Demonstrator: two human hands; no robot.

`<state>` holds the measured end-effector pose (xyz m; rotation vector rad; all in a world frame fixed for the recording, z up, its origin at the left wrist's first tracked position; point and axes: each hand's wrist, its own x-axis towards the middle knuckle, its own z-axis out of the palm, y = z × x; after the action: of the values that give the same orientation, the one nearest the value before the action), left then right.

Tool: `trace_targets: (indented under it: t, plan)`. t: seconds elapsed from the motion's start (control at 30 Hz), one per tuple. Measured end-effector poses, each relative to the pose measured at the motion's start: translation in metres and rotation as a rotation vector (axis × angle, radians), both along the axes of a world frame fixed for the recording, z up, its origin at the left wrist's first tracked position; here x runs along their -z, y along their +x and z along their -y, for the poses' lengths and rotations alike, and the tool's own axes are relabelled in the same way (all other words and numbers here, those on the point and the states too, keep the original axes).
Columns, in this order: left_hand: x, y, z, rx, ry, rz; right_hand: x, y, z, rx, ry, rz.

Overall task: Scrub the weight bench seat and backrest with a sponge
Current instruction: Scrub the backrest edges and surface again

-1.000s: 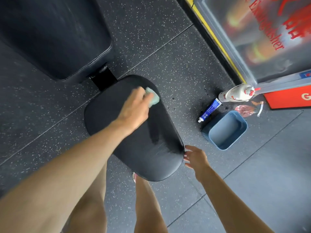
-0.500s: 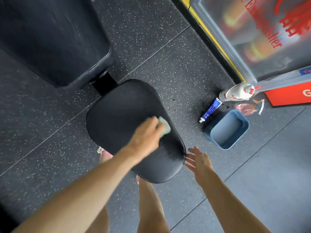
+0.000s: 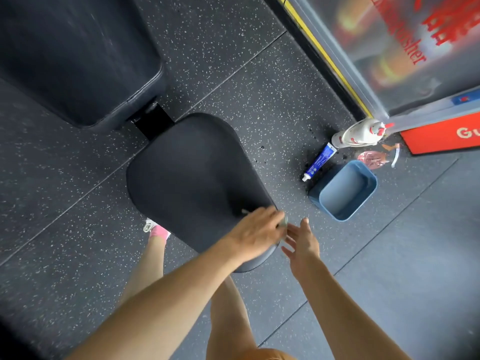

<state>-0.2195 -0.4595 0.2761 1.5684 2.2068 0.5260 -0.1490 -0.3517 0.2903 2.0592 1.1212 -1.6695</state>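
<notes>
The sponge (image 3: 283, 221) shows only as a pale green sliver just below the middle of the frame. It sits right at the lower-right rim of the seat (image 3: 192, 175), almost wholly covered by the left hand (image 3: 255, 233). That hand's fingers (image 3: 268, 216) are folded down over the sponge and hold it against the pad. Motion blur hides how tightly they grip and whether the sponge overhangs the edge.

The seat's long axis runs diagonally, from the black bracket (image 3: 153, 118) at upper left down to the rounded end at lower right. The sponge is near that rounded end, on its right flank, so nearly all of the pad lies up and to the left of the fingers. The next stroke, I judge, has to go that way along the axis. The backrest (image 3: 78, 55) lies farther along the same line, in the upper-left corner and well apart from the sponge.

The right hand (image 3: 302, 242) hovers just beside the left fingertips, off the pad and over the speckled floor (image 3: 272, 100). Its fingers are spread straight and hold nothing. It is close enough to take the sponge, but the left hand is the one on it.

At right on the floor, a blue tub (image 3: 363, 201), a tube (image 3: 319, 162) and a white bottle (image 3: 355, 136) stand apart from the bench.
</notes>
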Motion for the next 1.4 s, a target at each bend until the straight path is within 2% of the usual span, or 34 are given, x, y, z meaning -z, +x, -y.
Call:
trace_targets:
  t: [0.07,0.17,0.23,0.33,0.4,0.47,0.6,0.7,0.8,0.9,0.97,1.07,1.13,1.27,1.33,1.4]
  plan:
    - [0.0,-0.013,-0.006,-0.006,-0.012,0.056,-0.001,0.003,0.002,0.067,-0.028,-0.049]
    - [0.004,-0.005,0.037,0.198,-0.025,0.036,0.001,0.008,0.007,0.228,-0.053,-0.098]
    - [0.002,0.006,0.081,0.304,-0.102,0.051,0.001,0.012,0.011,0.324,-0.068,-0.127]
    - [-0.005,0.01,0.096,0.363,-0.18,0.008,0.003,0.025,0.018,0.305,-0.088,-0.13]
    - [-0.001,0.009,0.07,0.35,-0.089,-0.032,0.003,0.038,0.023,0.241,-0.098,-0.126]
    - [0.005,0.007,0.03,0.24,-0.012,-0.052,0.005,0.051,0.026,0.24,-0.12,-0.139]
    - [0.002,0.019,-0.005,0.024,-0.016,0.005,0.005,0.065,0.029,0.305,-0.151,-0.143]
    - [0.001,0.036,0.045,0.113,-0.053,-0.033,0.003,0.065,0.036,0.304,-0.145,-0.171]
    - [-0.011,0.032,0.089,0.214,-0.185,0.035,0.005,0.061,0.043,0.305,-0.089,-0.147]
    - [-0.015,0.026,0.065,0.231,-0.243,-0.002,0.003,0.065,0.051,0.371,-0.075,-0.161]
    - [-0.009,0.019,0.029,0.141,-0.165,-0.001,0.005,0.07,0.057,0.372,-0.082,-0.162]
    - [-0.007,0.0,-0.024,-0.084,-0.174,-0.006,0.003,0.073,0.061,0.344,-0.062,-0.146]
    - [-0.006,-0.002,-0.026,-0.16,-0.188,-0.021,0.001,0.072,0.062,0.35,-0.058,-0.144]
    - [-0.006,0.024,0.07,0.034,-0.156,0.063,-0.001,0.062,0.063,0.348,-0.004,-0.132]
    - [-0.011,0.025,0.103,0.143,-0.168,0.057,-0.001,0.056,0.066,0.251,0.072,-0.079]
    - [-0.007,0.006,0.094,0.178,-0.127,-0.001,0.001,0.052,0.073,0.069,0.148,-0.049]
